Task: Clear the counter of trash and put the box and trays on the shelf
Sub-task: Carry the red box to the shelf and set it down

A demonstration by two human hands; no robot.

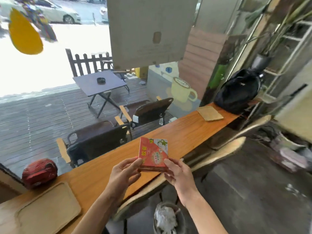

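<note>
A flat red box (pixel 152 152) with a cartoon print is held above the near edge of the wooden counter (pixel 179 134). My left hand (pixel 124 173) grips its left side and my right hand (pixel 177 171) pinches its right corner. A light wooden tray (pixel 45 210) lies on the counter at the lower left. A second, smaller tray (pixel 210 113) lies farther along the counter to the right. A bin (pixel 168 218) with a crumpled clear liner stands on the floor below my hands.
A red round bag (pixel 39 172) sits on the counter by the window, behind the near tray. A black backpack (pixel 238 92) stands at the counter's far end. Pale curved stools (pixel 224 149) line the counter's right side. Metal shelving (pixel 287 53) stands at the far right.
</note>
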